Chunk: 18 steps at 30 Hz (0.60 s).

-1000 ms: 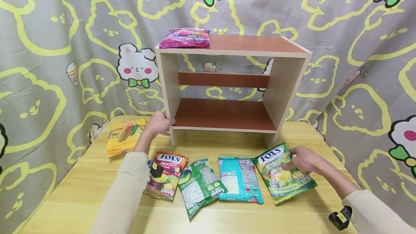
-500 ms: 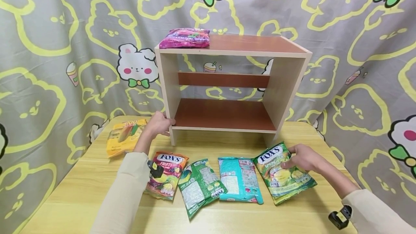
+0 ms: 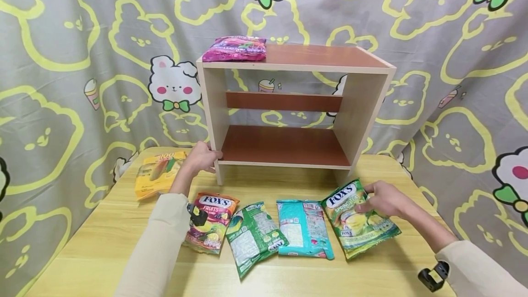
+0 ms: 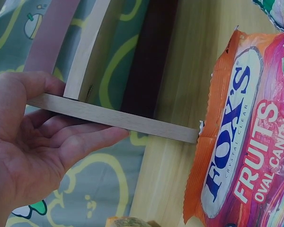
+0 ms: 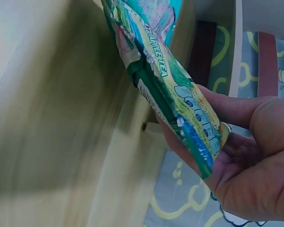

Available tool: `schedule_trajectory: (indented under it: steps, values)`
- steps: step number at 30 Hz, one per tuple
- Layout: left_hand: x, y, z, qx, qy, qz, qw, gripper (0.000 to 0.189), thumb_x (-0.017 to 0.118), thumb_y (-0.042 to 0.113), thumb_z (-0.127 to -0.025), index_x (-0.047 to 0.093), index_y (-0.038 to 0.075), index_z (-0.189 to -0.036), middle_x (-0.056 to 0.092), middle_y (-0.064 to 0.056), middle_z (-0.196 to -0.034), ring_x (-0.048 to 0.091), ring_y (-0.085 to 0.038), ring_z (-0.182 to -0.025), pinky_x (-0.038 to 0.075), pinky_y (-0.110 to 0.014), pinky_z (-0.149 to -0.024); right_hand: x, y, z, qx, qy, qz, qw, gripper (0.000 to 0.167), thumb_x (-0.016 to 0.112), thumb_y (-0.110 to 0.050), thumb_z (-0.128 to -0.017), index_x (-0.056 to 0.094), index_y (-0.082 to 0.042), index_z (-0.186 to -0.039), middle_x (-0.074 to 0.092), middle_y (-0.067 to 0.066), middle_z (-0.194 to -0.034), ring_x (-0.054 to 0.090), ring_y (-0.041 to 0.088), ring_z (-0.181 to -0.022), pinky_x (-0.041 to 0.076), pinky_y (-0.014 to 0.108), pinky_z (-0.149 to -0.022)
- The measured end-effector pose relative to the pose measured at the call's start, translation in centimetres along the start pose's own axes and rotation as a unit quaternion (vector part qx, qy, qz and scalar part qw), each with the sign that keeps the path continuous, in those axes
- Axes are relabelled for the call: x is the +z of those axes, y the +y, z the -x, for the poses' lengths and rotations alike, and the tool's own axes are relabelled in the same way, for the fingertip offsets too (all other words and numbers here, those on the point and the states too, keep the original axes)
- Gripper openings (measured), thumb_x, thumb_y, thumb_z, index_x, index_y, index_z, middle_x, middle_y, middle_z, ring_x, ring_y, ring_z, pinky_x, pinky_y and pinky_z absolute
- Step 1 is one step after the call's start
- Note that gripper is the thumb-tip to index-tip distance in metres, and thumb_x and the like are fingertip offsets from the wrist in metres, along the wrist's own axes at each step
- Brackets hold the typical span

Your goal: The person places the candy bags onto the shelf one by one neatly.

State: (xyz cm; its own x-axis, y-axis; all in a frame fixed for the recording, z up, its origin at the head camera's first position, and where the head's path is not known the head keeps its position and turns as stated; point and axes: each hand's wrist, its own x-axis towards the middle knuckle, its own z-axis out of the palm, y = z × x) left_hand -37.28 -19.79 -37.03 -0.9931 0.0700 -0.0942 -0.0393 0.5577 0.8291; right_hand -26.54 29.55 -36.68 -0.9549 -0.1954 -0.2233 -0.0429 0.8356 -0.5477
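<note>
My left hand (image 3: pixel 202 156) grips the left side panel of a small wooden shelf unit (image 3: pixel 294 164), near its lower board. In the left wrist view the thumb lies on one side of the panel edge (image 4: pixel 113 117) and the fingers on the other. My right hand (image 3: pixel 381 200) pinches the right edge of a green Fox's candy bag (image 3: pixel 354 219), thumb on its printed front. From the right wrist view, that bag (image 5: pixel 173 90) is tilted, its lower edge raised over the table. A teal bag (image 3: pixel 303 228) lies just left of it, back side up.
On the wooden table (image 3: pixel 103 242) lie another green bag (image 3: pixel 255 237), a red-orange Fox's fruits bag (image 3: pixel 212 219) and a yellow bag (image 3: pixel 158 173) at the far left. A pink-purple bag (image 3: pixel 237 49) rests on the shelf's top. A patterned curtain (image 3: pixel 123 81) hangs behind.
The green bag in my right hand has risen and tilted slightly, its lower edge coming up a little. My left hand and the shelf have stayed in place.
</note>
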Motion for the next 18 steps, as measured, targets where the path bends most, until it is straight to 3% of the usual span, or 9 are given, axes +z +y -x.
schedule_trajectory:
  steps: [7, 18]
  values:
    - [0.0, -0.2, 0.0, 0.003, 0.001, 0.001, 1.0, 0.044, 0.057, 0.021, -0.099, 0.056, -0.005, -0.134, 0.062, -0.026, -0.126, 0.066, -0.038, -0.109, 0.064, -0.041, -0.078, -0.5, -1.7, 0.4, -0.028, 0.005, 0.024, 0.9993, 0.024, 0.08, -0.024, -0.084, 0.073, -0.006, -0.097, 0.067, -0.001, -0.072, 0.058, 0.016, -0.069, 0.048, 0.032, -0.069]
    - [0.1, -0.2, -0.1, 0.001, -0.002, 0.003, 1.0, 0.046, 0.057, 0.021, -0.099, 0.053, -0.005, -0.137, 0.061, -0.026, -0.129, 0.065, -0.04, -0.113, 0.064, -0.042, -0.08, -1.9, -5.6, 1.0, -0.068, 0.02, 0.034, 0.9969, 0.025, 0.08, -0.025, -0.086, 0.074, -0.005, -0.099, 0.071, -0.001, -0.076, 0.059, 0.014, -0.07, 0.048, 0.03, -0.068]
